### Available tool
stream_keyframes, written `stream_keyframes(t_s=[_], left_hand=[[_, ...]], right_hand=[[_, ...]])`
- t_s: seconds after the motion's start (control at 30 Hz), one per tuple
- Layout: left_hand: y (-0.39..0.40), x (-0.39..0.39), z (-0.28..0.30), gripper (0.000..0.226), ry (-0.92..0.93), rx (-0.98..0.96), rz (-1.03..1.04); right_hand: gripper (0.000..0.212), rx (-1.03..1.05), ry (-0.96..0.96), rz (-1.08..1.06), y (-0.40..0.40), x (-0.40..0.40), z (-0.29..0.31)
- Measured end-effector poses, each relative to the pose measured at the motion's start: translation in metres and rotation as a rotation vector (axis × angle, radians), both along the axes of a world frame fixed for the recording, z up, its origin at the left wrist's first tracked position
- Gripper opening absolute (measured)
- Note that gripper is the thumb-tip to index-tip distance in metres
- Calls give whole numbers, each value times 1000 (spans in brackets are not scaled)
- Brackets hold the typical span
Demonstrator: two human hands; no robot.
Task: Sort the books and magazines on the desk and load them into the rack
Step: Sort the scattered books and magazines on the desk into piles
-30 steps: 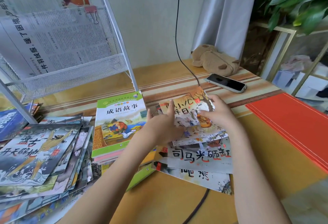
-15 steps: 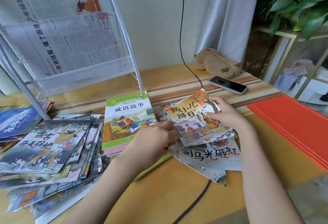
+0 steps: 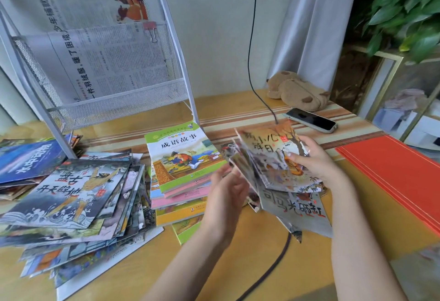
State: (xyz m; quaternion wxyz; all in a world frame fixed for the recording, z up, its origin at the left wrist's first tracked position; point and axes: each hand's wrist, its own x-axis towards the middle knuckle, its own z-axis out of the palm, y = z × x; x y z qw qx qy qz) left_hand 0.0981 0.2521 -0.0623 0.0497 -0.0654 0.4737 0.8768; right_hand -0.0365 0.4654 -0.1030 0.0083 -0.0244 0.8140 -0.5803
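My right hand (image 3: 314, 160) grips a bundle of thin picture books (image 3: 269, 150), thumb on the top cover, and the bundle is tilted up off the desk. My left hand (image 3: 228, 193) is at the bundle's lower left edge, fingers touching the booklet edges. A grey picture book with black and red characters (image 3: 297, 207) hangs below the bundle. A stack of thicker books with a green-covered one on top (image 3: 181, 155) stands left of my hands. A fanned pile of picture books (image 3: 71, 196) covers the desk's left side. The white mesh rack (image 3: 114, 105) holds newspapers behind.
A phone (image 3: 312, 119) and a brown plush toy (image 3: 297, 91) lie at the back right of the wooden desk (image 3: 233, 253). A red folder (image 3: 400, 176) lies on the right. A black cable (image 3: 269, 272) crosses the desk front; another hangs down the wall.
The bundle has been lifted and tilted up on its left edge. My left hand moved from on top of it to its lower left edge.
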Motion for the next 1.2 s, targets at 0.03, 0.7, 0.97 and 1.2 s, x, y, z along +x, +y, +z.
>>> stream_keyframes(t_s=[0.03,0.7,0.97,1.2], left_hand=[[6,3,2,35,7,66,-72],[-25,-76,17,64,217,42,-201],[-1,-68,-19,27,320,-490,245],[-13,-78,0,29,478,-626,389]], right_hand=[[51,-49,6,5,0,1,1],[42,-583,252,-203,-21,6,25],[50,-684,172,-206,-22,5,17],[48,-691,142,-126,-25,12,26]])
